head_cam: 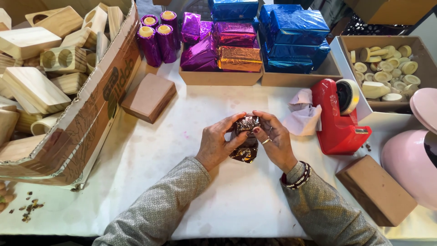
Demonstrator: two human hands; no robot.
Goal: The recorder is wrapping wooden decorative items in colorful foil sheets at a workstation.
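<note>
Both hands meet at the middle of the white-covered counter point(150, 159) over a small block wrapped in dark brownish metallic foil point(246, 143); the left hand point(217, 145) presses against the block's left side, its thumb and forefinger curled closed onto the upper foil edge; the right hand point(275, 139), a ring on one finger and a beaded bracelet at the wrist, clasps the right side, its fingers point(260, 119) bent over the top of the foil, closed on it; the block thus sits between the two sets of fingers, its lower end showing beneath them, and whether it rests on the counter or is lifted slightly I cannot tell.

To the left a large torn cardboard box point(91, 123) holds pale wooden blocks point(34, 91); a plain brown rectangular block point(149, 97) lies just beside the box, and a second brown block point(375, 189) lies near the right forearm; right of the hands stands a red tape dispenser point(339, 120), with crumpled pale tissue paper point(302, 116) touching its left side; behind, shallow cardboard trays carry purple and copper foil parcels point(221, 48) and blue foil parcels point(293, 38); three purple foil cylinders point(157, 38) stand left of these trays; a box of pale wooden discs point(387, 68) sits at the far right, above a pink rounded object point(409, 159).
</note>
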